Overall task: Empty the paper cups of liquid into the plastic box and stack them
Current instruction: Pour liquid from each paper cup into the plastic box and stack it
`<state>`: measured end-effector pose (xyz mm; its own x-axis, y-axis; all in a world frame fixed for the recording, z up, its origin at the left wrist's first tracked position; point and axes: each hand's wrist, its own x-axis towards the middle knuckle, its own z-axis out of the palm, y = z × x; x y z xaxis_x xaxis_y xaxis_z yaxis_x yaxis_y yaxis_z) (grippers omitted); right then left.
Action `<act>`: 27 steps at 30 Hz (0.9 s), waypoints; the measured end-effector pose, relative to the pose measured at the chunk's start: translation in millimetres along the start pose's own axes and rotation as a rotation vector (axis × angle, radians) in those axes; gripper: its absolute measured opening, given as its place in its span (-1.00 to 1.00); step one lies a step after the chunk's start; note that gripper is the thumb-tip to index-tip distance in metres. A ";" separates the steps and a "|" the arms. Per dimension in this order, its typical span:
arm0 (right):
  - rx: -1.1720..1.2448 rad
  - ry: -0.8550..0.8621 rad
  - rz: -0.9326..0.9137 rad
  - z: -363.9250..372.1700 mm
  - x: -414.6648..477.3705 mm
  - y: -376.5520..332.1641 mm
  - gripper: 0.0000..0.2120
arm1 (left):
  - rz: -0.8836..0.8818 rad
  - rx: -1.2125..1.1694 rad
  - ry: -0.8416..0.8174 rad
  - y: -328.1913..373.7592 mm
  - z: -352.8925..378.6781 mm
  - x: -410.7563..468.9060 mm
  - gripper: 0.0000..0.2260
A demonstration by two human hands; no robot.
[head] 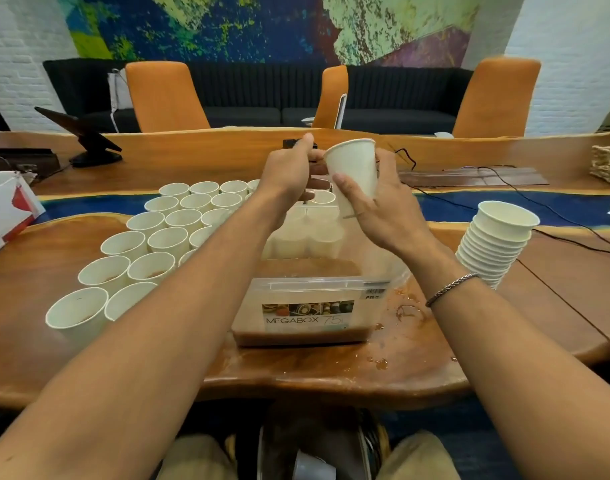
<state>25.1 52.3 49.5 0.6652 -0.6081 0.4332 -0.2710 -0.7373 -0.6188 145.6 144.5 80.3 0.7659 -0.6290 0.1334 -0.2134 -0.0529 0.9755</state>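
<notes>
My right hand (383, 206) grips a white paper cup (355, 168) above the clear plastic box (314, 306), the cup's mouth tilted up and away. Beside it, my left hand (293, 171) touches the cup near the rim with its fingers curled. Brown liquid lies in the bottom of the box, which bears a MEGABOX label. Several white paper cups (151, 244) stand in rows to the left of the box, some holding brown liquid. To the right leans a stack of empty cups (494, 244).
Brown spills (404, 310) wet the wooden table (54, 358) right of the box. Black cables (556, 216) run across the blue strip at the right. A white and red box (5, 209) sits at the left edge, a tablet stand (88, 140) behind it. Orange chairs stand beyond the table.
</notes>
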 end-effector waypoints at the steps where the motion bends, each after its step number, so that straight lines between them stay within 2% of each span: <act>1: 0.012 0.024 0.003 -5.7 1.5 1.2 -0.39 | -0.017 -0.031 -0.019 6.1 5.5 -0.4 -0.60; 8: -0.034 0.193 0.033 -69.4 6.1 15.5 -0.36 | 0.049 -0.068 -0.159 45.8 54.0 -2.7 -0.63; 14: -0.035 0.282 0.040 -129.5 -1.6 31.1 -0.18 | 0.129 -0.157 -0.239 83.8 106.4 -12.8 -0.68; 19: -0.085 0.275 0.136 -154.8 -6.9 47.5 -0.26 | 0.197 -0.074 -0.310 92.7 146.0 -30.2 -0.82; 24: -0.111 0.266 0.191 -162.7 -16.5 62.2 -0.36 | 0.208 -0.051 -0.364 84.3 170.3 -32.6 -0.80; 27: -0.109 0.255 0.244 -158.2 -20.5 68.4 -0.36 | 0.202 0.035 -0.382 73.8 180.9 -28.0 -0.67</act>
<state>-117.1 -32.1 102.0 0.3808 -0.8135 0.4396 -0.4820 -0.5803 -0.6564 -1.3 17.9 117.0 0.4282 -0.8710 0.2408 -0.3615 0.0791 0.9290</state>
